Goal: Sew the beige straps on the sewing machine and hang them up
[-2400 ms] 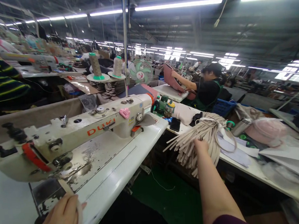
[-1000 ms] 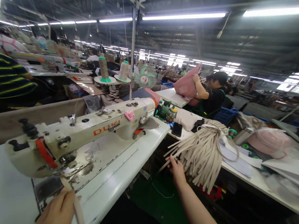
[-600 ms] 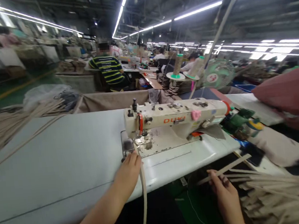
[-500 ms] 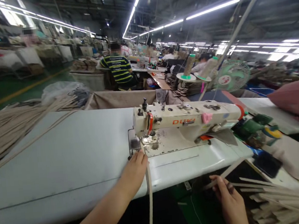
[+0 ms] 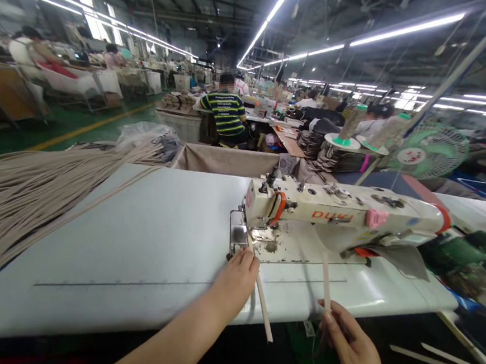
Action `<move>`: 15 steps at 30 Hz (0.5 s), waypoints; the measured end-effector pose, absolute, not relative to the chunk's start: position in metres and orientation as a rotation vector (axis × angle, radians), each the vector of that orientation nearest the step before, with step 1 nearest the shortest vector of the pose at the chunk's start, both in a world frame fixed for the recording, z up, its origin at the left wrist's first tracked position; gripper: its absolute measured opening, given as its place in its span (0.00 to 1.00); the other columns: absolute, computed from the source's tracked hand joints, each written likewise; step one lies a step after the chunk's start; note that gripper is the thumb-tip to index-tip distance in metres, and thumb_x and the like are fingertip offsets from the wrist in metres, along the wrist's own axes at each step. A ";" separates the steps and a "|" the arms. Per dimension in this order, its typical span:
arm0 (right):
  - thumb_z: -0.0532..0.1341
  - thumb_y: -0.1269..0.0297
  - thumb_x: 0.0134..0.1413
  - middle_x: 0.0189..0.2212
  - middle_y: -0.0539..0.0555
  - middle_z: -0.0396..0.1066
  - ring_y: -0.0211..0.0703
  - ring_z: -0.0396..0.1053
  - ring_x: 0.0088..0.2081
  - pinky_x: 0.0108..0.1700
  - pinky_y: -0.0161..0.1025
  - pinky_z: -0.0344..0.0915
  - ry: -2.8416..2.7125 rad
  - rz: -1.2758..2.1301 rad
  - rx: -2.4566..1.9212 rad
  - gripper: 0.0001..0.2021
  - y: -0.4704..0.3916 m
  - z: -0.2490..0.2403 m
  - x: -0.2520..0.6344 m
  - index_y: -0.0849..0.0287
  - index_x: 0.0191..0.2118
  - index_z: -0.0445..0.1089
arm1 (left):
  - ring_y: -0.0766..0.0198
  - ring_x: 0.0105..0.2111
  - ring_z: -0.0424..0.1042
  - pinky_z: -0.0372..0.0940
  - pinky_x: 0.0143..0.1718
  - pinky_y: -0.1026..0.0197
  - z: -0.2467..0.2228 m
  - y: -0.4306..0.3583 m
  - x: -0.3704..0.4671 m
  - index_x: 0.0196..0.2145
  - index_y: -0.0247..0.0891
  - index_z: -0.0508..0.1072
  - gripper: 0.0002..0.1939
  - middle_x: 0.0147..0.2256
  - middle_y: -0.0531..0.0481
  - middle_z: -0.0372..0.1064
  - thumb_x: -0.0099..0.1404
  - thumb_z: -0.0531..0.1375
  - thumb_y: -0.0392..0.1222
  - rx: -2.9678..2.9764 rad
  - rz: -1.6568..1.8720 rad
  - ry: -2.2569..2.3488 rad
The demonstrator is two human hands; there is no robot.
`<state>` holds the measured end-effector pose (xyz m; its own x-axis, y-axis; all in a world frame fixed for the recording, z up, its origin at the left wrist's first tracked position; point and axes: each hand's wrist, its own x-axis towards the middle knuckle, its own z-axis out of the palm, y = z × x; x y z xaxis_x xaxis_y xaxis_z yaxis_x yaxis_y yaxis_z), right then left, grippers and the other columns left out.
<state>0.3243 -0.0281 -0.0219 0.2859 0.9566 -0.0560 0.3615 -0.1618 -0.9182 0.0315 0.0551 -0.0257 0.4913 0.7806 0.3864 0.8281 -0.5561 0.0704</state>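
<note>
A cream sewing machine with orange lettering stands on a white table. My left hand rests on the table just in front of the needle plate and pinches a beige strap that hangs over the table's front edge. My right hand is low, in front of the table, and holds a second beige strip upright, its tip over the table edge below the machine arm.
A large pile of long beige straps lies across the table's left end. Thread cones and a green fan stand behind the machine. A person in a striped shirt sits at a bench beyond. Bottles sit at right.
My view swung left from the side bench to the sewing table. My right hand drew one strip out of the bundle and brought it up to the table's front. My left hand kept its strap.
</note>
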 end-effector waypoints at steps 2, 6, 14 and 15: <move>0.67 0.32 0.47 0.28 0.53 0.75 0.47 0.74 0.30 0.34 0.37 0.73 -1.255 0.896 -1.698 0.34 -0.027 -0.018 0.316 0.58 0.48 0.77 | 0.51 0.58 0.70 0.63 0.66 0.47 -0.025 0.055 0.032 0.53 0.30 0.68 0.18 0.52 0.38 0.68 0.67 0.53 0.24 -2.609 -0.583 -1.415; 0.67 0.32 0.47 0.28 0.53 0.76 0.46 0.74 0.32 0.36 0.34 0.73 -1.319 0.917 -1.688 0.35 -0.024 -0.012 0.303 0.61 0.47 0.78 | 0.51 0.57 0.70 0.63 0.66 0.48 -0.023 0.056 0.033 0.53 0.30 0.67 0.19 0.52 0.38 0.69 0.66 0.53 0.23 -2.611 -0.586 -1.442; 0.67 0.30 0.46 0.30 0.53 0.76 0.45 0.73 0.31 0.34 0.34 0.72 -1.422 0.937 -1.686 0.35 -0.020 -0.007 0.289 0.59 0.45 0.80 | 0.52 0.57 0.69 0.60 0.67 0.49 -0.020 0.054 0.031 0.52 0.29 0.69 0.15 0.51 0.38 0.69 0.69 0.52 0.26 -2.621 -0.632 -1.447; 0.66 0.30 0.47 0.29 0.53 0.75 0.45 0.72 0.31 0.34 0.34 0.71 -1.437 0.961 -1.685 0.35 -0.019 -0.007 0.288 0.59 0.45 0.79 | 0.52 0.57 0.69 0.60 0.68 0.50 -0.019 0.054 0.031 0.52 0.29 0.69 0.16 0.51 0.38 0.69 0.69 0.52 0.26 -2.629 -0.628 -1.448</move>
<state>0.2884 -0.0193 -0.0073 0.1039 0.9905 -0.0896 0.4610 -0.1278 -0.8782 0.0306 0.0544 -0.0195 0.4709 0.7931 0.3863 0.8240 -0.5518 0.1284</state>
